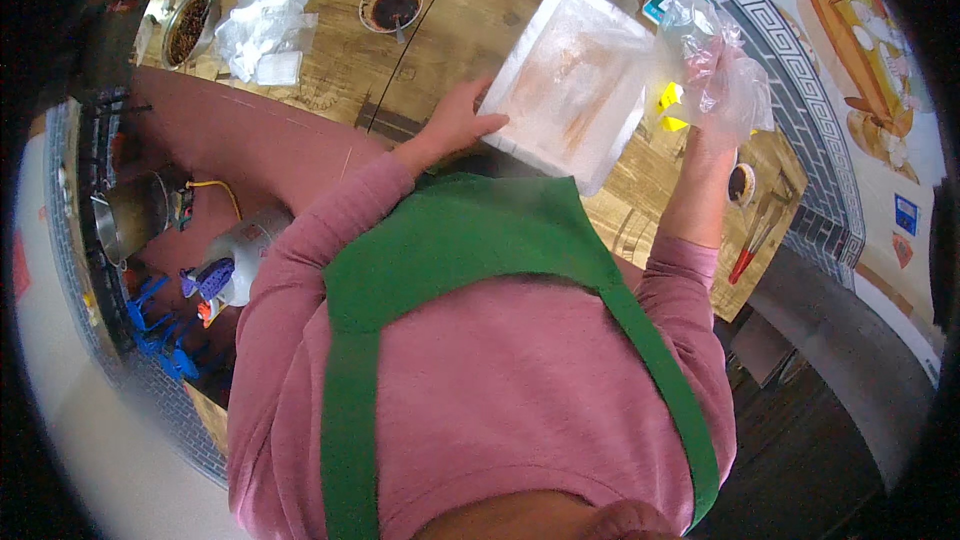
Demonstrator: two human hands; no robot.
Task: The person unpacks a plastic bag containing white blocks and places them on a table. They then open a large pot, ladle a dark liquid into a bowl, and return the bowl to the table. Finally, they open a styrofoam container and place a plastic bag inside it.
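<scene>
A white foam box [574, 94] sits tilted at the front edge of the wooden table, against the green apron. Brownish smears mark its inside. My left hand [461, 120] grips its left rim, with the thumb over the edge. To the right of the box, my right hand [709, 79] is raised and holds a crumpled clear plastic bag [731, 94]. The plastic drapes over the hand and hides most of the fingers. Something pinkish shows through it, but I cannot tell whether that is skin or contents.
A bowl of dark sauce [394, 7] with a spoon stands left of the box. Farther left are plastic bags [266, 26] and a metal bowl of dark food [187, 28]. A yellow object [673, 106], a small sauce bowl [741, 184] and red-handled tongs [754, 244] lie at right.
</scene>
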